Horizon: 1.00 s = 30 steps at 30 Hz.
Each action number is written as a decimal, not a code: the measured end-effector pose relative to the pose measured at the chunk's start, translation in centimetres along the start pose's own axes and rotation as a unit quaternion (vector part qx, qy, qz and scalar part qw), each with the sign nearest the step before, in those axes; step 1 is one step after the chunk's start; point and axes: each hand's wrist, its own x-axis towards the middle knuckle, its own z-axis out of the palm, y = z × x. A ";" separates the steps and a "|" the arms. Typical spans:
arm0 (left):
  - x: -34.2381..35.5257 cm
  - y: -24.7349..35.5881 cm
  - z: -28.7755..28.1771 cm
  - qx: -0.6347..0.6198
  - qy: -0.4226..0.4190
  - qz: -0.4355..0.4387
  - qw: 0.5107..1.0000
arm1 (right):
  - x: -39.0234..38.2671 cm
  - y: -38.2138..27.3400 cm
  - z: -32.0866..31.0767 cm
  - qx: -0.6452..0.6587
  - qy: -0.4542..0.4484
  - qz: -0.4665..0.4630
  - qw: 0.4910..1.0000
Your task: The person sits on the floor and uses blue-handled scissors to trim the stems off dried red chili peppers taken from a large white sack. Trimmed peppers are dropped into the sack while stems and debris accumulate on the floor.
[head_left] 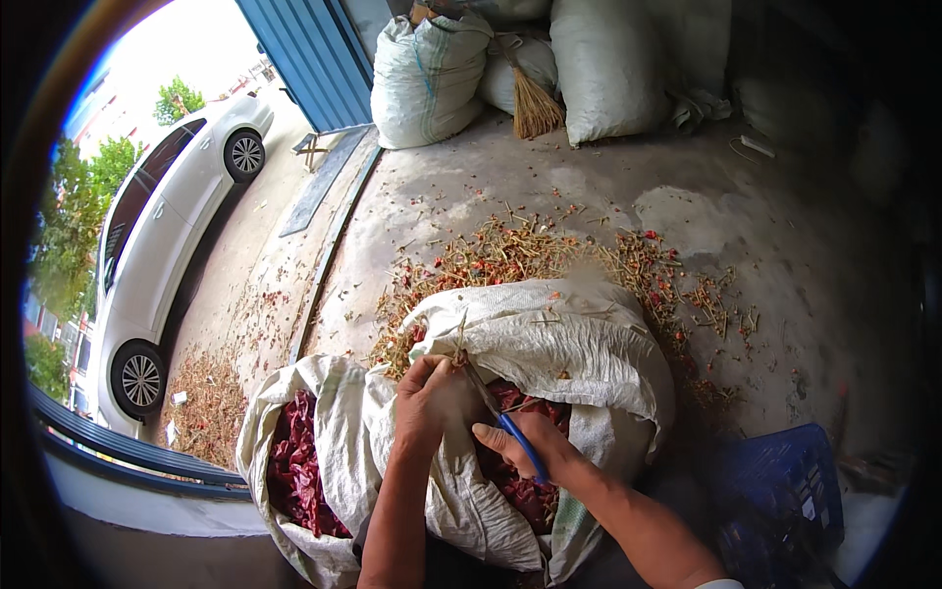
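In the head view, your left hand (422, 398) pinches dried stems (459, 356) and your right hand (535, 442) grips blue-handled scissors (520, 444) — blades (482, 389) angled toward the stems — above an open white sack (599, 358) holding dark red chilies (517, 499). Stem scraps (520, 253) litter the floor (677, 211) beyond the sack's far edge.

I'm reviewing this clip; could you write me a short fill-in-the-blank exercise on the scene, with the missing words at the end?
1. The scissors in the right hand have ____ handles.
2. The dried pods in the open sacks are dark ____.
3. Outside, at the left of the picture, stands a ____ car.
4. Among the stuffed sacks at the back, straw bristles down, rests a ____.

Missing words: blue; red; white; broom.
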 end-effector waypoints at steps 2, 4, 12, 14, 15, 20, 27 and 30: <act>-0.3 -0.1 0.4 0.005 0.005 0.006 1.000 | 0.0 0.1 0.0 -0.037 0.034 -0.006 0.999; -0.7 0.2 0.7 0.061 0.025 0.000 0.998 | -0.5 0.5 0.1 -0.031 0.061 0.001 0.998; -0.8 -0.9 0.1 0.183 0.026 0.053 0.981 | 0.3 1.6 -0.3 -0.067 0.054 0.023 0.996; -0.5 -0.4 0.1 0.159 0.006 0.044 0.986 | 0.2 0.7 -1.0 -0.050 0.085 -0.034 0.995; -0.5 -1.0 0.4 0.145 0.013 0.041 0.989 | 0.0 1.4 -1.2 -0.003 0.080 -0.016 0.997; -0.3 -0.4 -0.4 0.147 0.036 0.047 0.987 | 0.8 0.9 -2.5 -0.028 0.139 -0.032 0.989; -0.5 -0.6 1.3 0.111 0.001 0.010 0.994 | 0.3 1.4 -1.1 -0.013 0.058 0.017 0.998; -0.4 -1.0 1.0 0.075 -0.021 0.010 0.997 | 0.1 1.3 -0.3 -0.030 0.082 -0.036 0.995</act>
